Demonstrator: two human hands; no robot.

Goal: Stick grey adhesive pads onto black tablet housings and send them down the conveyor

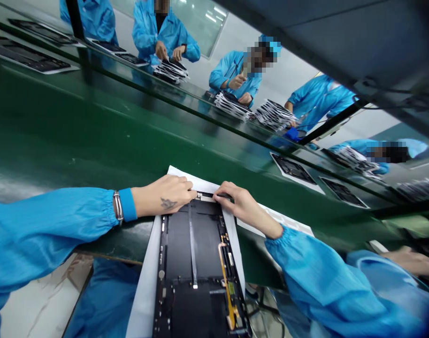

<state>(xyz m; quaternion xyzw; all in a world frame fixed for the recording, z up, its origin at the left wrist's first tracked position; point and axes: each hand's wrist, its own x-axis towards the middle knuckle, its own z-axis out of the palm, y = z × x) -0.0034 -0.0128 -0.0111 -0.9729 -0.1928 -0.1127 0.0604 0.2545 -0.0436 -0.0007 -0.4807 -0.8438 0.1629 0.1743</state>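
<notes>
In front of me lies an opened black tablet housing (179,253), with a grey ribbon strip down its middle and an orange flex cable (230,300) along its right side. A white sheet (144,291) sticks out from under it. My left hand (168,193) is closed at the housing's far edge, its fingertips turned down and hidden. Across from it, my right hand (242,204) pinches at the far right corner; what its fingers hold cannot be made out. A small silver strip (204,197) shows between the two hands.
A green conveyor surface (105,126) runs beyond the bench. Several more black housings (294,169) lie on white sheets along the far side. Co-workers in blue (165,33) handle stacks of them (170,71). Another person's hand (411,260) is at the right.
</notes>
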